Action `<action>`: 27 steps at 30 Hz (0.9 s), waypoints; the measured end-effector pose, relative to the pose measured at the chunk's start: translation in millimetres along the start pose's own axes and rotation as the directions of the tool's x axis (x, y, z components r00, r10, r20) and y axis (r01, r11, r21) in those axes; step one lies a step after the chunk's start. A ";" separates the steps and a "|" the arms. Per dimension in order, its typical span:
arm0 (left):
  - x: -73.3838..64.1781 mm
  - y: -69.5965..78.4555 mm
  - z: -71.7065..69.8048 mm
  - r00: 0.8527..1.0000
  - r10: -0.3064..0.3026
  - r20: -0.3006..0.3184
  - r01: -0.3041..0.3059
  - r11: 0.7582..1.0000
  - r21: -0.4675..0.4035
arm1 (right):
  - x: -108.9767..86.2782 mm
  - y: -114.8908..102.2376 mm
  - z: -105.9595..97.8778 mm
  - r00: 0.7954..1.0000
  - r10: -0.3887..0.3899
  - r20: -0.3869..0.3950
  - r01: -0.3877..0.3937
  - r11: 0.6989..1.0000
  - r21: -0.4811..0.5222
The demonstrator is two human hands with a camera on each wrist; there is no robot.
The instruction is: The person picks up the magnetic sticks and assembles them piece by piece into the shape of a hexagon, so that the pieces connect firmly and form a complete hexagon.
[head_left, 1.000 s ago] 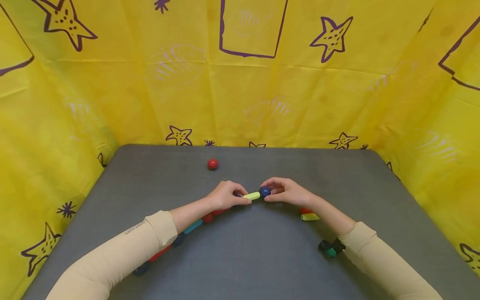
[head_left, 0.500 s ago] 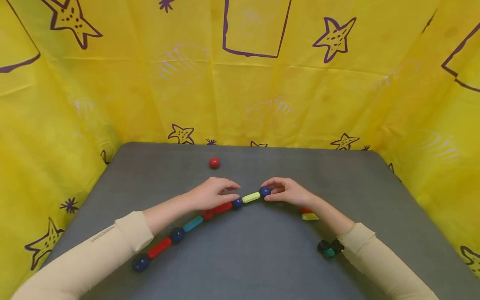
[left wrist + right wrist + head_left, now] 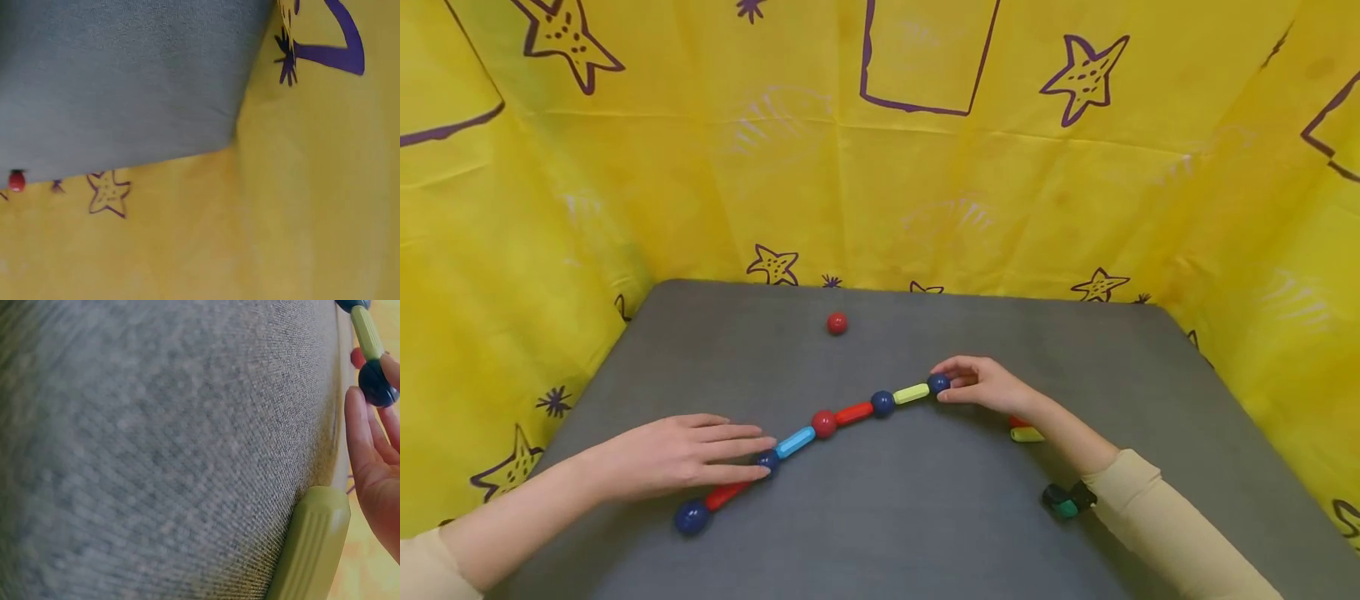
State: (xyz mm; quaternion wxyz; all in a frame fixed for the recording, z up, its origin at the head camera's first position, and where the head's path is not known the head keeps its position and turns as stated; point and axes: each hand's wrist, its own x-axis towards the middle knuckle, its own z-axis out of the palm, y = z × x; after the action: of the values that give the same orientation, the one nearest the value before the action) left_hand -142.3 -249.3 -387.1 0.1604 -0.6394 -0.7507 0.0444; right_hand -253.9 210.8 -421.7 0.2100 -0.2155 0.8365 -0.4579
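Note:
A chain of balls and rods, apparently magnetic building pieces, runs diagonally across the grey table (image 3: pixel 865 508). My right hand (image 3: pixel 988 385) pinches the blue ball (image 3: pixel 938 383) at its far right end, beside a yellow-green rod (image 3: pixel 912 393); the right wrist view shows this ball (image 3: pixel 375 384) too. My left hand (image 3: pixel 677 454) has its fingers straight over another blue ball (image 3: pixel 767 462) and partly hides it; whether they touch it, I cannot tell. Between the hands lie a light blue rod (image 3: pixel 795 442), a red ball (image 3: pixel 823 423), a red rod (image 3: pixel 853 413) and a blue ball (image 3: pixel 883 403).
A loose red ball (image 3: pixel 837 323) lies at the back. Under my right forearm is a yellow-green rod (image 3: pixel 1026 435) next to something red, partly hidden. A dark and green piece (image 3: pixel 1063 502) sits by the right sleeve. Yellow patterned cloth (image 3: pixel 880 183) surrounds the table.
My left hand has let go of the yellow-green rod and moved left and toward me along the chain, its fingers straightening. The right hand stays on its blue ball.

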 end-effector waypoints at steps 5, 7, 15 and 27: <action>11.9 7.2 2.8 0.993 0.107 0.044 -0.111 0.989 0.094 | -3.8 -11.6 0.8 1.000 0.019 -0.009 -0.019 1.000 -0.001; 17.2 9.8 5.0 0.991 0.119 0.060 -0.125 0.986 0.112 | -4.8 -17.5 2.8 1.000 0.030 -0.008 -0.030 1.000 -0.003; 35.3 19.6 19.5 0.998 0.019 -0.052 -0.016 0.999 0.047 | 1.9 -2.4 11.5 0.999 0.027 -0.045 -0.028 0.999 -0.025; 65.8 33.7 33.0 0.971 -0.217 -0.097 0.200 0.966 -0.164 | 1.0 -11.4 24.3 0.998 -0.008 -0.069 0.001 0.996 -0.093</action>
State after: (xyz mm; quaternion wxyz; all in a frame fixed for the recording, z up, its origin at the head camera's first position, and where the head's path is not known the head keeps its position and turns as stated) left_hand -128.8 -174.6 -415.3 0.1572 -0.5686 -0.8046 -0.0673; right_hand -239.5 188.2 -424.0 0.1695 -0.2109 0.8631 -0.4264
